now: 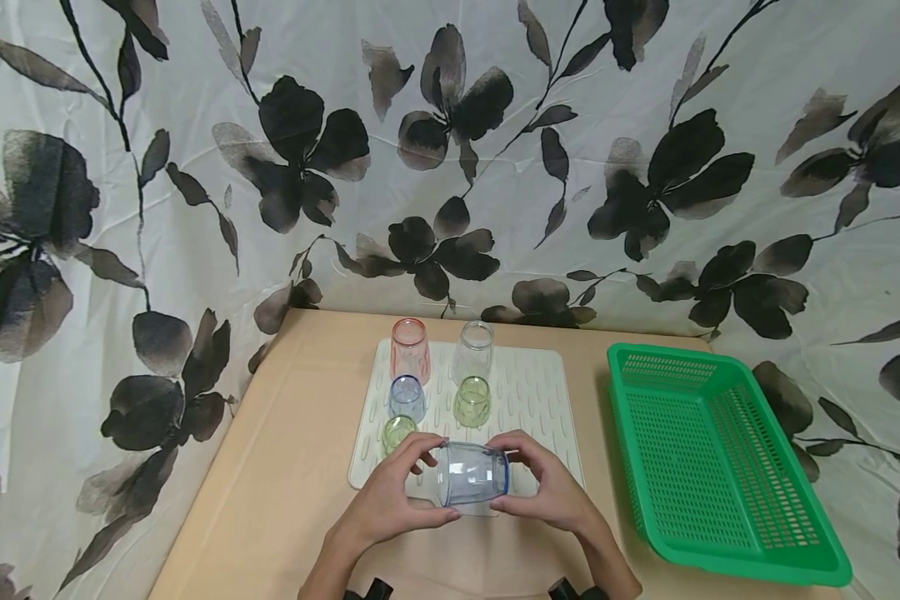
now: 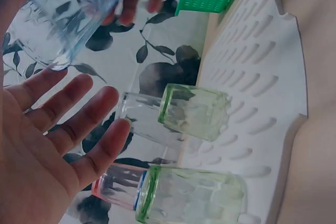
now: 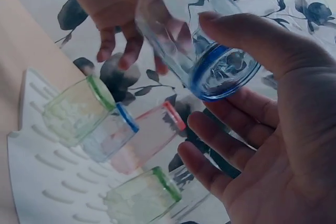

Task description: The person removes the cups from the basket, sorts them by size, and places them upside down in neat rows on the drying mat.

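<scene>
A clear drinking glass with a blue rim (image 1: pixel 474 473) is held on its side above the near edge of a white ridged drying mat (image 1: pixel 540 392). At its base end, my left hand (image 1: pixel 392 493) grips it between thumb and fingers. My right hand (image 1: pixel 543 487) holds the rim end, its thumb across the side in the right wrist view. Other glasses stand on the mat: a red-rimmed one (image 1: pixel 409 354) and a clear one (image 1: pixel 472 354) at the back, a blue-rimmed one (image 1: pixel 407 398), a green one (image 1: pixel 472 402), and another green one (image 1: pixel 398 432) close to my left hand.
A green plastic basket (image 1: pixel 757 562) stands on the table to the right of the mat. The tan tabletop (image 1: pixel 262 492) spreads left of the mat. Behind the table hangs a white cloth with dark flowers (image 1: pixel 525 192).
</scene>
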Available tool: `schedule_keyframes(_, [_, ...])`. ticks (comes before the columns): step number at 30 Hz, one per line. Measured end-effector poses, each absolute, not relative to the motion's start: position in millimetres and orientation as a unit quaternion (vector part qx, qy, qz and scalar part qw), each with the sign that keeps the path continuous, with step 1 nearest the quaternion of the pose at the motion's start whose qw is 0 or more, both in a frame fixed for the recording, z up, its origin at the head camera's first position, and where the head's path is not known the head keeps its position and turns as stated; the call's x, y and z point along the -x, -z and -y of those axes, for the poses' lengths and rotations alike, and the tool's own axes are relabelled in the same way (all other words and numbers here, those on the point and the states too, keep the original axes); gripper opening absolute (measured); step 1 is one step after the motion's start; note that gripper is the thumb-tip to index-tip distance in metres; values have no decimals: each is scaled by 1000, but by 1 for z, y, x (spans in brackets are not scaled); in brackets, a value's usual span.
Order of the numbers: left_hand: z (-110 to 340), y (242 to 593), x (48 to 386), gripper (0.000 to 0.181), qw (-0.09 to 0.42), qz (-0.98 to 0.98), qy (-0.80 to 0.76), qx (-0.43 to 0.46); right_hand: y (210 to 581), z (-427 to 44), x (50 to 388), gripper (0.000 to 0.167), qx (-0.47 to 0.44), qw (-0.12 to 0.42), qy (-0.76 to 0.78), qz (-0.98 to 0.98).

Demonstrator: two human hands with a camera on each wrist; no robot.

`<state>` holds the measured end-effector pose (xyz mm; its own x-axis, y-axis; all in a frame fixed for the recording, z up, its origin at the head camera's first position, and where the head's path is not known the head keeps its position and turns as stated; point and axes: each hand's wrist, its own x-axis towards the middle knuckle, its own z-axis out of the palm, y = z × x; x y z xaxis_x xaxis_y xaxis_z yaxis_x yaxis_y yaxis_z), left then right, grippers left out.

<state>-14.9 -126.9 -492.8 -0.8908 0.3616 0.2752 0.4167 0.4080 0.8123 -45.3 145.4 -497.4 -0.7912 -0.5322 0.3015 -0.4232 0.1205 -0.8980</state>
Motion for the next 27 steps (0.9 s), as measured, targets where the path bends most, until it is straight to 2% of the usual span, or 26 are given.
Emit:
schedule_keyframes(5, [128, 494, 13, 80, 16, 840, 493, 227, 492, -145, 47, 59, 332, 38, 598, -728])
schedule_keyframes(10, [129, 496, 9, 74, 32, 834, 506, 219, 490, -141, 47, 58, 337, 27, 602, -724])
schedule_keyframes(19, [148, 507, 1, 50, 144, 836, 511, 135, 493, -139, 48, 61, 298, -1, 591, -750])
schedule_keyframes(27, [175, 527, -2, 45, 170, 867, 467, 33, 496, -133, 47, 62, 248, -33, 547, -799])
